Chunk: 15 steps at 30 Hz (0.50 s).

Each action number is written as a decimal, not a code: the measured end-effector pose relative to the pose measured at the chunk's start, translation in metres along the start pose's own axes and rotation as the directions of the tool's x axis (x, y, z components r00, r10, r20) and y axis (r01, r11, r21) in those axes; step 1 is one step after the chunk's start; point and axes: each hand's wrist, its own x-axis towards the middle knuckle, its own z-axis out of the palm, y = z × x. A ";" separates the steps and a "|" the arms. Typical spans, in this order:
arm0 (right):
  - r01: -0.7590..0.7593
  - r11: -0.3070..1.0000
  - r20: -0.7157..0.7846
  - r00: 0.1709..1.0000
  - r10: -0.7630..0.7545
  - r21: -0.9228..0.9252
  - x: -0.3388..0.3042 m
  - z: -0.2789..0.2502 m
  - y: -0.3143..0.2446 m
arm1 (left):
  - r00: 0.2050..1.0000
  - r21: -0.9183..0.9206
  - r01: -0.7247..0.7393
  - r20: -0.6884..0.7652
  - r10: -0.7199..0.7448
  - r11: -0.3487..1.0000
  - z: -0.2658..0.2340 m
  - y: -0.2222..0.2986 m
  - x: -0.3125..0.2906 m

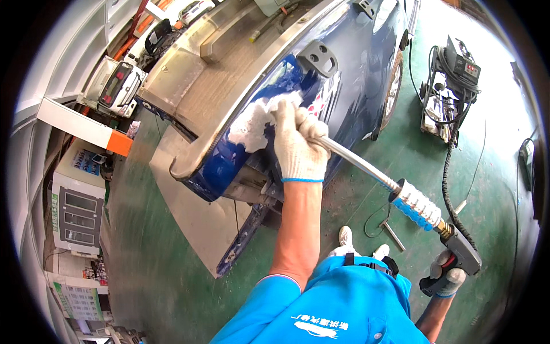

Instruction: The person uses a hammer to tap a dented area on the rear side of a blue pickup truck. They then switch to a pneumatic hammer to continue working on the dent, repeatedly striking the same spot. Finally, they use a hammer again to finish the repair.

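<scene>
Across my front runs a dent puller (pixel 361 160), a long metal rod with a ribbed silver-and-blue sliding weight (pixel 415 204) and a dark pistol handle. My left hand (pixel 299 137), in a white knit glove, is closed round the rod near its far end, against the blue truck bed side panel (pixel 215 163). The glove hides the rod's tip, so I cannot tell whether it touches the metal. Bare, whitish sanded metal (pixel 250 126) shows beside that hand. At the lower right, my gloved right hand (pixel 450 275) grips the pistol handle (pixel 465 255), fingers near its red trigger.
A wheeled welding machine (pixel 461 66) with coiled cables stands at the right. Its thick black cable (pixel 447 178) runs to the handle. A metal T-shaped tool (pixel 393 235) lies on the green floor. A lowered tailgate (pixel 189 200) juts out at left, beyond it a white-and-orange post (pixel 80 125).
</scene>
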 end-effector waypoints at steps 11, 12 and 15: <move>-0.031 0.999 0.049 0.998 0.031 0.010 0.011 0.010 0.014 | 0.993 0.103 -0.113 -0.007 0.115 0.988 -0.012 0.004 0.024; -0.008 1.000 0.021 1.000 0.008 0.014 0.011 0.016 0.013 | 0.996 0.080 -0.091 0.015 0.090 0.993 -0.014 0.003 0.024; -0.005 1.000 0.034 0.999 0.004 0.024 0.011 0.006 0.016 | 0.991 0.096 -0.129 -0.035 0.132 0.987 -0.012 -0.001 0.023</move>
